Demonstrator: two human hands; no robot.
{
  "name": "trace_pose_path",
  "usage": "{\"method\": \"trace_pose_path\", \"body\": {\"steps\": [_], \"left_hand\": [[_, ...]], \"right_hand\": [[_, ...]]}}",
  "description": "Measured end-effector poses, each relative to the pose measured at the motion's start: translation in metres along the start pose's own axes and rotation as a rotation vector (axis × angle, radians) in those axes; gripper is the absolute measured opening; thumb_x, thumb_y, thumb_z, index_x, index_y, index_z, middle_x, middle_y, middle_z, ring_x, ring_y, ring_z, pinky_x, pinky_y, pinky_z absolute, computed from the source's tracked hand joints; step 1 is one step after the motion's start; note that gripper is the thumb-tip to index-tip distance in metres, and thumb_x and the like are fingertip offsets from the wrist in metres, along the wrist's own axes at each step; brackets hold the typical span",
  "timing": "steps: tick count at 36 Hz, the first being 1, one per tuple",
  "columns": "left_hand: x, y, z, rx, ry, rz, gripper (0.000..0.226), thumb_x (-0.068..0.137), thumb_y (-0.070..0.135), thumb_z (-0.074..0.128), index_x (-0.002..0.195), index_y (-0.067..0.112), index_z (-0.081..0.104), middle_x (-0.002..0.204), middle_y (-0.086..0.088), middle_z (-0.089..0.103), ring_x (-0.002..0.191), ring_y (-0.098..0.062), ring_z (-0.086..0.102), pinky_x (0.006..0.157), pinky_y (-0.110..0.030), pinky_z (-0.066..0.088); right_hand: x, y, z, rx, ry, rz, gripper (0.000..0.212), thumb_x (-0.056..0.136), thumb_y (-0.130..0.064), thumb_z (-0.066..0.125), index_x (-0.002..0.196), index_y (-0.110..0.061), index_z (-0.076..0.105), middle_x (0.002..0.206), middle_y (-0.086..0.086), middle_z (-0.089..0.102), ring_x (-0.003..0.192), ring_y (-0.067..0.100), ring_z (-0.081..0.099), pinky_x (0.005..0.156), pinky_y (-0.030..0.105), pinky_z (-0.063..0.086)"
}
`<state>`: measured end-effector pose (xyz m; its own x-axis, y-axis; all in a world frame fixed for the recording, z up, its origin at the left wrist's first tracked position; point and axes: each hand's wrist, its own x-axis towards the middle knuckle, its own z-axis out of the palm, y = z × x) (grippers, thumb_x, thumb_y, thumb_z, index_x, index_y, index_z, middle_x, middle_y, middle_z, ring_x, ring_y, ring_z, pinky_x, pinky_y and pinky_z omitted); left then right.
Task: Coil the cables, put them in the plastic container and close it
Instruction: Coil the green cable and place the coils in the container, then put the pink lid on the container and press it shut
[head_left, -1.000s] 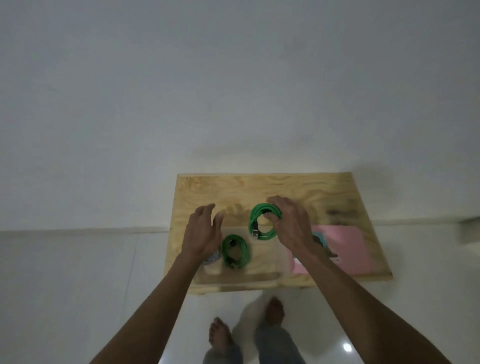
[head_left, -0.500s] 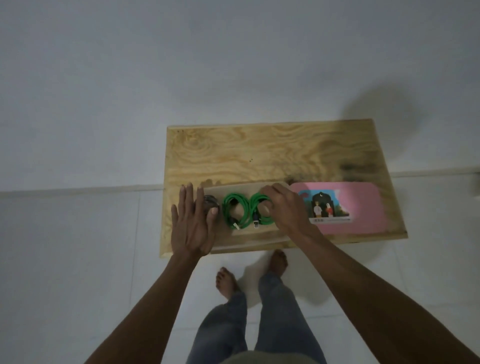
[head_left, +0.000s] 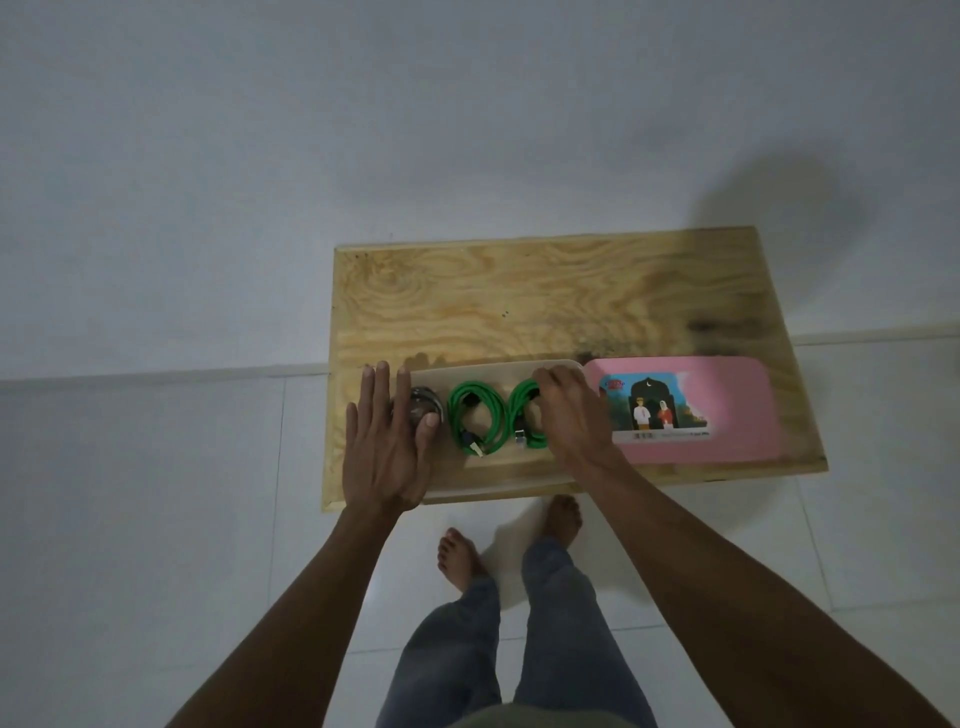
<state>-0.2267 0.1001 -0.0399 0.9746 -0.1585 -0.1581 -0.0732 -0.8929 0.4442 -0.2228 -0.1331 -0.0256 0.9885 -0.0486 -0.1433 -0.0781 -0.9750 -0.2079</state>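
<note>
A clear plastic container (head_left: 498, 371) lies open on the wooden table (head_left: 545, 306) near its front edge. Inside it sit three coils: a dark grey cable (head_left: 423, 405) at the left, a green cable (head_left: 475, 415) in the middle and a second green cable (head_left: 524, 415) at the right. My left hand (head_left: 387, 441) lies flat with straight fingers against the container's left end, partly over the grey coil. My right hand (head_left: 571, 415) curls its fingers round the right green coil, hiding its right side. The pink lid (head_left: 727, 405) with a picture label lies right of the container.
The table stands against a white wall, on a white tiled floor. My bare feet (head_left: 462, 561) and jeans show below the table's front edge. A dark stain (head_left: 701, 327) marks the wood behind the lid.
My right hand has brought the second green coil down into the container beside the first. My left hand has flattened against the container's left end. The camera has tilted downward.
</note>
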Motion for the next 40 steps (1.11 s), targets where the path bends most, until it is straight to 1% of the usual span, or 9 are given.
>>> {"method": "trace_pose_path", "body": {"steps": [2, 7, 14, 17, 19, 23, 27, 34, 40], "left_hand": [[0.000, 0.001, 0.000, -0.005, 0.000, 0.000, 0.074, 0.098, 0.061, 0.005, 0.160, 0.020, 0.007, 0.168, -0.003, -0.003, 0.154, -0.018, -0.011, 0.125, -0.049, 0.007], [0.000, 0.001, 0.000, -0.010, -0.001, -0.004, 0.074, 0.098, 0.061, 0.005, 0.160, 0.020, 0.007, 0.168, -0.002, -0.005, 0.154, -0.018, -0.012, 0.125, -0.050, 0.006], [0.000, 0.001, 0.000, 0.019, -0.010, -0.008, 0.077, 0.096, 0.065, -0.001, 0.160, 0.022, 0.002, 0.167, -0.002, -0.008, 0.153, -0.018, -0.015, 0.124, -0.051, 0.004], [0.001, 0.001, -0.002, 0.041, -0.029, -0.012, 0.078, 0.095, 0.066, 0.001, 0.160, 0.022, 0.001, 0.167, -0.001, -0.011, 0.153, -0.018, -0.017, 0.124, -0.053, 0.001], [0.001, 0.004, -0.004, 0.062, -0.039, -0.020, 0.079, 0.095, 0.067, 0.002, 0.160, 0.022, 0.001, 0.166, -0.001, -0.012, 0.152, -0.019, -0.019, 0.124, -0.053, -0.002], [0.005, 0.026, -0.014, 0.066, -0.014, -0.041, 0.084, 0.092, 0.069, 0.000, 0.160, 0.019, 0.005, 0.167, -0.002, -0.009, 0.152, -0.019, -0.018, 0.124, -0.052, -0.004], [0.019, 0.074, -0.021, 0.033, 0.054, 0.017, 0.081, 0.095, 0.064, 0.004, 0.159, 0.015, 0.013, 0.168, -0.007, 0.000, 0.154, -0.022, -0.009, 0.124, -0.051, 0.000], [0.040, 0.193, 0.006, -0.065, 0.113, 0.122, 0.067, 0.102, 0.051, 0.025, 0.155, 0.010, 0.026, 0.164, -0.016, 0.020, 0.154, -0.030, 0.010, 0.124, -0.049, 0.010], [0.036, 0.271, 0.065, -0.001, -0.029, 0.151, 0.057, 0.105, 0.038, 0.039, 0.150, 0.003, 0.033, 0.159, -0.021, 0.029, 0.149, -0.035, 0.021, 0.121, -0.049, 0.020]], "right_hand": [[-0.001, -0.001, 0.003, 0.011, -0.012, 0.010, 0.029, 0.075, 0.006, 0.070, 0.104, 0.001, 0.068, 0.102, 0.020, 0.067, 0.103, 0.039, 0.063, 0.053, 0.041, 0.052], [-0.004, -0.006, 0.001, 0.020, -0.093, 0.060, 0.041, 0.092, 0.000, 0.050, 0.134, -0.003, 0.053, 0.131, 0.016, 0.058, 0.128, 0.033, 0.049, 0.082, 0.046, 0.053], [-0.015, -0.004, -0.011, 0.136, -0.058, 0.044, 0.045, 0.088, 0.005, 0.053, 0.133, 0.002, 0.055, 0.137, 0.023, 0.055, 0.131, 0.036, 0.049, 0.099, 0.044, 0.047], [-0.019, -0.003, -0.017, 0.180, -0.014, 0.042, 0.047, 0.084, 0.011, 0.058, 0.130, 0.003, 0.059, 0.138, 0.026, 0.056, 0.130, 0.039, 0.052, 0.098, 0.046, 0.050], [-0.021, -0.002, -0.026, 0.219, 0.018, 0.046, 0.049, 0.082, 0.012, 0.057, 0.130, 0.000, 0.061, 0.136, 0.022, 0.059, 0.127, 0.038, 0.055, 0.094, 0.047, 0.053], [-0.019, 0.006, -0.052, 0.334, 0.105, 0.080, 0.041, 0.090, 0.005, 0.054, 0.129, -0.005, 0.063, 0.131, 0.014, 0.062, 0.119, 0.033, 0.059, 0.090, 0.041, 0.052], [-0.014, 0.029, -0.080, 0.456, 0.163, 0.130, 0.035, 0.097, -0.006, 0.052, 0.130, -0.009, 0.062, 0.133, 0.013, 0.060, 0.120, 0.032, 0.057, 0.095, 0.038, 0.048], [-0.018, 0.122, -0.109, 0.455, 0.199, 0.259, 0.036, 0.096, -0.010, 0.055, 0.131, -0.017, 0.060, 0.133, 0.007, 0.059, 0.122, 0.029, 0.055, 0.091, 0.039, 0.049], [-0.032, 0.210, -0.097, 0.462, 0.134, 0.390, 0.036, 0.095, -0.015, 0.059, 0.131, -0.019, 0.059, 0.136, 0.007, 0.057, 0.129, 0.029, 0.050, 0.096, 0.040, 0.048]]}}
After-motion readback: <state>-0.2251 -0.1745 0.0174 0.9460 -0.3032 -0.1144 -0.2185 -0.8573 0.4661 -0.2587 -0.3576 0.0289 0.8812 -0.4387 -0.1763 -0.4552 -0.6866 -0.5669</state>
